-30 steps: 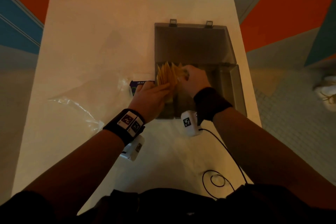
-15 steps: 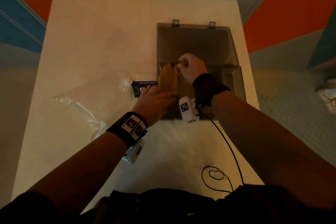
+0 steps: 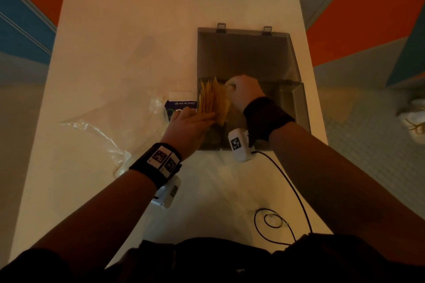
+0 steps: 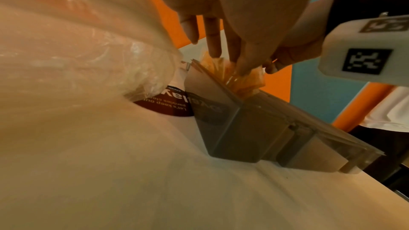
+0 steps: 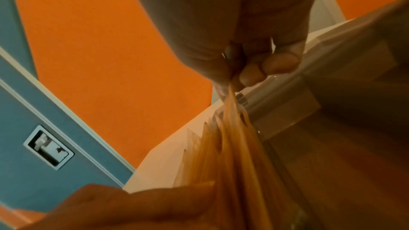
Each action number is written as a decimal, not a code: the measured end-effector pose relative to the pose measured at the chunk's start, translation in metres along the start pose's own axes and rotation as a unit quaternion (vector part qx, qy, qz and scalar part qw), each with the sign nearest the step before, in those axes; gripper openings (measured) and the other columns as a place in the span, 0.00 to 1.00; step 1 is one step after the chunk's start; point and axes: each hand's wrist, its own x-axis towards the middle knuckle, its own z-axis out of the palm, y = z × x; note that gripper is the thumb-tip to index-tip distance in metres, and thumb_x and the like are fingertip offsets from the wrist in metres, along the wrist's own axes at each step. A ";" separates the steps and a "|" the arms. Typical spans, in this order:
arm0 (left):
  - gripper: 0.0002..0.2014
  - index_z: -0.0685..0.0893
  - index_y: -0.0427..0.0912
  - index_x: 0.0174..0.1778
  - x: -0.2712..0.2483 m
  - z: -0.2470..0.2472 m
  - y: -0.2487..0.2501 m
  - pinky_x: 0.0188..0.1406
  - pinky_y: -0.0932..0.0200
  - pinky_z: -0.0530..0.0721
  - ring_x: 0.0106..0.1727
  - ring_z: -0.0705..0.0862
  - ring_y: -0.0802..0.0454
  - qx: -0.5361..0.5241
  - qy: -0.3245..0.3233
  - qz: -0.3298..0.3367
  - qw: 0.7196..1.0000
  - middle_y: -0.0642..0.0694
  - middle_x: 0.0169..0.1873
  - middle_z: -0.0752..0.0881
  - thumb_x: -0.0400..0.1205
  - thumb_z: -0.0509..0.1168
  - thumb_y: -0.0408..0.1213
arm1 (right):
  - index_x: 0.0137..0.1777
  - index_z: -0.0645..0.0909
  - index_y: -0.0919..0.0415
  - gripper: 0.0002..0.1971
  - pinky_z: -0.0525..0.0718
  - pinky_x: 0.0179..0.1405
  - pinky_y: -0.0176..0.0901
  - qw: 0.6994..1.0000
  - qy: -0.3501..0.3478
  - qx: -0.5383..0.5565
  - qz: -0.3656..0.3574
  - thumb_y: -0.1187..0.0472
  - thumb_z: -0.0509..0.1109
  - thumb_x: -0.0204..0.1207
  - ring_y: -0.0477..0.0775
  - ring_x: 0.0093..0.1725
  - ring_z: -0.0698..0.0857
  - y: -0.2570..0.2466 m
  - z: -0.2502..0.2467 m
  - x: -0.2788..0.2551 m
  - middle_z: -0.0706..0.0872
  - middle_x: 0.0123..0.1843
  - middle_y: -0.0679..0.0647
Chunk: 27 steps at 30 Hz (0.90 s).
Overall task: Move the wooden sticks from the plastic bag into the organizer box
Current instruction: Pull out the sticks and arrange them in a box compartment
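Observation:
A fan of pale wooden sticks (image 3: 210, 99) stands in the left compartment of the grey organizer box (image 3: 296, 108), whose lid (image 3: 243, 57) lies open behind. Crinkled clear film (image 4: 254, 80) shows around the sticks (image 4: 221, 66). My left hand (image 3: 190, 122) lays straight fingers (image 4: 214, 41) on the near end of the bundle. At the far end, my right hand (image 3: 243, 92) pinches the film where it tapers above the sticks (image 5: 232, 146). The right wrist view shows that pinch (image 5: 243, 69) close up.
A large clear plastic bag (image 3: 103, 126) lies crumpled on the white table (image 3: 115, 41) left of the box. A dark blue printed card (image 3: 181, 105) sits between bag and box. A black cable (image 3: 282, 190) loops near the front edge.
My right hand has moved away from the left hand toward the box's hinge, stretching the pinched end. The left hand stays on the sticks' near end.

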 end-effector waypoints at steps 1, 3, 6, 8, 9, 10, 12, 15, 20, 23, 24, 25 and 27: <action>0.19 0.77 0.54 0.68 0.000 0.001 -0.001 0.58 0.47 0.69 0.61 0.74 0.44 -0.005 0.001 0.000 1.000 0.58 0.70 0.78 0.80 0.60 0.42 | 0.59 0.82 0.66 0.12 0.78 0.58 0.44 0.999 -0.026 -0.022 -0.003 0.67 0.59 0.82 0.60 0.60 0.83 -0.002 -0.001 0.005 0.85 0.60 0.63; 0.19 0.77 0.54 0.68 0.000 0.002 -0.002 0.58 0.47 0.70 0.62 0.75 0.44 -0.017 0.008 0.006 1.000 0.58 0.70 0.78 0.80 0.60 0.42 | 0.60 0.82 0.66 0.12 0.79 0.62 0.47 0.997 -0.063 -0.033 0.000 0.65 0.60 0.82 0.59 0.60 0.83 -0.006 0.004 0.013 0.85 0.61 0.63; 0.17 0.80 0.53 0.64 -0.002 0.003 -0.004 0.55 0.46 0.73 0.57 0.76 0.46 -0.069 0.043 0.008 0.997 0.56 0.67 0.82 0.79 0.59 0.42 | 0.61 0.81 0.64 0.12 0.77 0.62 0.43 0.999 -0.038 0.006 -0.011 0.64 0.65 0.80 0.58 0.62 0.82 -0.008 0.014 0.020 0.83 0.62 0.61; 0.17 0.82 0.51 0.62 -0.006 0.002 -0.008 0.52 0.45 0.78 0.52 0.78 0.48 -0.107 0.085 -0.007 0.991 0.54 0.63 0.85 0.79 0.56 0.43 | 0.62 0.80 0.63 0.12 0.75 0.59 0.38 0.998 0.001 0.063 -0.013 0.64 0.66 0.80 0.56 0.62 0.82 -0.006 0.013 0.019 0.83 0.63 0.60; 0.17 0.82 0.50 0.61 -0.008 0.002 -0.011 0.51 0.45 0.78 0.51 0.79 0.48 -0.122 0.100 -0.020 0.987 0.53 0.61 0.86 0.79 0.55 0.43 | 0.62 0.80 0.62 0.12 0.77 0.61 0.38 0.995 0.021 0.092 -0.013 0.64 0.65 0.81 0.55 0.61 0.82 -0.003 0.010 0.017 0.83 0.63 0.59; 0.18 0.82 0.50 0.61 -0.012 0.002 -0.014 0.51 0.45 0.79 0.50 0.80 0.48 -0.131 0.107 -0.032 0.985 0.52 0.59 0.87 0.79 0.54 0.43 | 0.62 0.80 0.61 0.11 0.80 0.63 0.41 0.992 0.042 0.121 -0.013 0.64 0.63 0.81 0.54 0.60 0.83 0.001 0.006 0.014 0.83 0.63 0.59; 0.18 0.83 0.49 0.59 -0.021 0.004 -0.020 0.52 0.45 0.79 0.52 0.81 0.47 -0.139 0.108 -0.045 0.983 0.50 0.56 0.88 0.78 0.54 0.42 | 0.60 0.81 0.59 0.11 0.83 0.64 0.48 0.983 0.079 0.164 -0.011 0.66 0.62 0.81 0.52 0.58 0.84 0.013 -0.003 0.003 0.84 0.62 0.56; 0.16 0.84 0.51 0.56 -0.030 0.006 -0.021 0.54 0.44 0.79 0.52 0.82 0.48 -0.124 0.072 -0.034 0.989 0.51 0.54 0.89 0.78 0.55 0.41 | 0.50 0.81 0.55 0.11 0.81 0.62 0.45 0.982 0.063 0.175 0.010 0.69 0.60 0.80 0.49 0.55 0.82 0.034 -0.011 -0.025 0.84 0.55 0.52; 0.14 0.83 0.56 0.59 -0.020 -0.004 -0.003 0.49 0.56 0.62 0.48 0.68 0.58 -0.087 -0.072 0.003 0.994 0.57 0.58 0.86 0.81 0.58 0.39 | 0.43 0.81 0.53 0.15 0.78 0.64 0.49 0.987 -0.152 0.043 0.008 0.69 0.56 0.81 0.50 0.55 0.79 0.050 0.004 -0.055 0.84 0.53 0.53; 0.20 0.76 0.57 0.68 0.000 -0.007 0.003 0.54 0.51 0.67 0.52 0.71 0.52 -0.065 -0.110 -0.014 0.992 0.55 0.67 0.81 0.81 0.55 0.37 | 0.51 0.85 0.58 0.16 0.77 0.55 0.37 0.972 -0.229 0.052 0.001 0.69 0.55 0.82 0.44 0.52 0.79 0.044 0.012 -0.055 0.83 0.57 0.52; 0.21 0.74 0.56 0.69 0.006 -0.008 0.004 0.58 0.49 0.69 0.52 0.71 0.51 -0.072 -0.106 -0.023 0.992 0.54 0.69 0.80 0.81 0.55 0.35 | 0.54 0.85 0.58 0.16 0.75 0.49 0.32 0.968 -0.243 0.068 -0.001 0.69 0.55 0.82 0.40 0.48 0.78 0.039 0.013 -0.054 0.82 0.55 0.51; 0.22 0.75 0.55 0.69 0.012 -0.009 0.003 0.60 0.48 0.72 0.52 0.72 0.52 -0.087 -0.096 -0.023 0.991 0.54 0.69 0.80 0.80 0.54 0.34 | 0.56 0.85 0.58 0.17 0.73 0.47 0.30 0.965 -0.248 0.079 -0.003 0.70 0.55 0.82 0.38 0.47 0.77 0.035 0.014 -0.053 0.82 0.54 0.49; 0.20 0.79 0.51 0.65 0.018 -0.012 0.002 0.64 0.50 0.76 0.55 0.79 0.52 -0.148 -0.082 -0.016 0.985 0.50 0.66 0.83 0.80 0.54 0.32 | 0.60 0.84 0.57 0.18 0.74 0.53 0.35 0.965 -0.249 0.075 -0.014 0.70 0.55 0.81 0.42 0.49 0.78 0.029 0.015 -0.049 0.83 0.54 0.49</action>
